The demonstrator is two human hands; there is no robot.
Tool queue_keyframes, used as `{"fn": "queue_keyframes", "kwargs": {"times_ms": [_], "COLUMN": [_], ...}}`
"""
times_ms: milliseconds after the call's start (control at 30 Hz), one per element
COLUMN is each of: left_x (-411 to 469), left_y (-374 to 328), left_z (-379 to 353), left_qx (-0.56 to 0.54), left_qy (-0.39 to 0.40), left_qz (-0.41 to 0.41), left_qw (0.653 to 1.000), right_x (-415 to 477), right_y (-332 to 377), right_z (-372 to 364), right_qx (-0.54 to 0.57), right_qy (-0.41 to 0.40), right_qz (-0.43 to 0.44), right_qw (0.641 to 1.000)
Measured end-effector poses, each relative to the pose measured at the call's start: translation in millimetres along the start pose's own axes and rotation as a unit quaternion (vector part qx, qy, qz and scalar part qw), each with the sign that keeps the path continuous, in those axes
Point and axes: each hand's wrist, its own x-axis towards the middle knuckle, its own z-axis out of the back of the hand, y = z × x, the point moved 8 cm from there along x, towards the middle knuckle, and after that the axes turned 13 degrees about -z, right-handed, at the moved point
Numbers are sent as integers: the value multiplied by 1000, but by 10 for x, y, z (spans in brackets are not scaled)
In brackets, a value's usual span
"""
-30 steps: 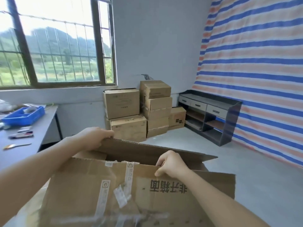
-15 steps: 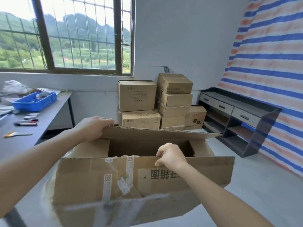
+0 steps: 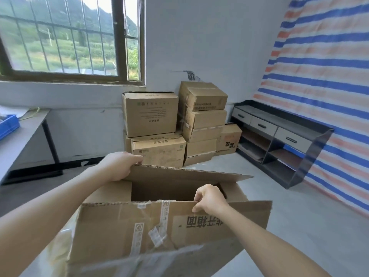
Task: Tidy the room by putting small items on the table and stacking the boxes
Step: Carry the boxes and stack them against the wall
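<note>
I carry a large open cardboard box with torn tape and black printed characters on its near flap. My left hand grips the far flap at its left end. My right hand pinches the top edge of the near flap. The inside of the box looks dark and I see nothing in it. Ahead, against the grey wall, stands a stack of several closed cardboard boxes in two columns, with one smaller box at the right.
A grey table with a blue tray on it runs along the left under the barred window. A dark low shelf unit with drawers stands against the striped tarp wall at right. Grey floor lies between.
The view has swung right and closer to the box stack; the table and its small items have slid out to the left. Both hands keep the same hold on the flaps.
</note>
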Motion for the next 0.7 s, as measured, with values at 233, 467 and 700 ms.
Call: {"fn": "queue_keyframes", "kwargs": {"times_ms": [233,467,700], "left_x": [753,1652,2202], "left_y": [762,1710,2655], "left_z": [-425,-663,-494], "left_qx": [-16,-22,-19], "left_qy": [12,25,-10], "left_qz": [31,105,175], "left_qw": [999,994,984], "right_x": [1120,2555,3574], "right_y": [542,1164,2087], "right_z": [-68,63,160], "right_qx": [-25,-69,-80], "right_qy": [44,66,94], "right_qz": [25,90,160], "right_qw": [998,991,979]}}
